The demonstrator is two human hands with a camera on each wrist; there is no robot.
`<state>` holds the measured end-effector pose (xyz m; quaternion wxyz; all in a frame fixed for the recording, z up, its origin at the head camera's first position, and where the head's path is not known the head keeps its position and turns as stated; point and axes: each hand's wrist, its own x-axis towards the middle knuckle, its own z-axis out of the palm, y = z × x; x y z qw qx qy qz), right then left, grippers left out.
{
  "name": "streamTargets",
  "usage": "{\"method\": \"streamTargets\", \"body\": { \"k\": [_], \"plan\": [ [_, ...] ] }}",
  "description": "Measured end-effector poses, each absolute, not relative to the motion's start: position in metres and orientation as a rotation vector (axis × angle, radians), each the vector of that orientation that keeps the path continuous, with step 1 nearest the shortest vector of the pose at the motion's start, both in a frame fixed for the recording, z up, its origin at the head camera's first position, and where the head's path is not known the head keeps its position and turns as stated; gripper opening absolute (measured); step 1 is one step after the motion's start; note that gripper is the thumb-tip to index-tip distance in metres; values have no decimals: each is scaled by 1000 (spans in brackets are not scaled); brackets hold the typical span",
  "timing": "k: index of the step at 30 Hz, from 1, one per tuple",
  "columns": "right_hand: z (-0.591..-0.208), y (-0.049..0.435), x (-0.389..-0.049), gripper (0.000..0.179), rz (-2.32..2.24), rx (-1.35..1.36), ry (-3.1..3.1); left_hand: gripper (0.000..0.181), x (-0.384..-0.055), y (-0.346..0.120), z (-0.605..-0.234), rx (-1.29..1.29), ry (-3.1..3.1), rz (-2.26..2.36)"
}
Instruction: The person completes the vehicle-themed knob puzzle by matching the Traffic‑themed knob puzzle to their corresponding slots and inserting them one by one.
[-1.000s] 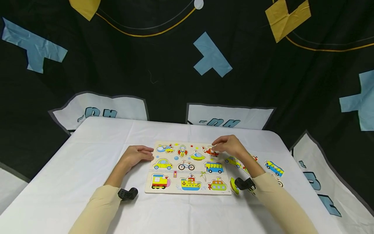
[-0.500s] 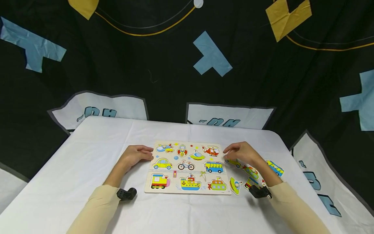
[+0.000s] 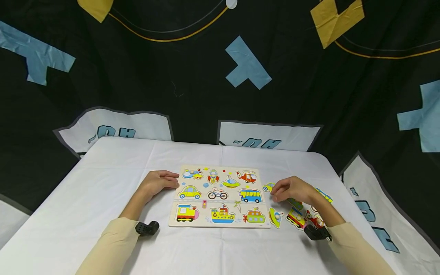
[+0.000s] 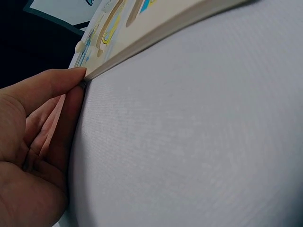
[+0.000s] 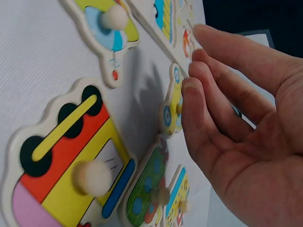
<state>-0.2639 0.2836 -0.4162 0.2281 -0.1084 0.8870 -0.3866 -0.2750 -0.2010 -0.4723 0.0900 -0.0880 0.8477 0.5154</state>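
Note:
A wooden peg puzzle board with vehicle pictures lies on the white table. My left hand pinches its left edge between thumb and finger, as the left wrist view shows. Wooden knobs stand on the plane and the rocket in its top row. To the right of the board, my right hand hovers with loosely bent fingers, holding nothing. Beside its fingertips is a yellow car piece. A submarine piece lies below that hand, partly covered in the head view.
Other loose knobbed pieces lie right of the board: a flying saucer, a train, a red helicopter partly behind the right wrist camera, and a bus. A dark printed curtain hangs behind the table.
My right hand has withdrawn from the helicopter picture at the board's top right, moving right and toward me over the loose pieces. The left hand stays at the board's edge.

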Motion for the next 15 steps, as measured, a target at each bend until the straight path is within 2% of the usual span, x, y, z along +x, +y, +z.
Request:
{"method": "streamTargets", "body": {
  "k": [15],
  "plan": [
    [-428, 293, -251, 28, -1121, -426, 2113, 47, -275, -201, -471, -256, 2503, 1554]
  ]
}}
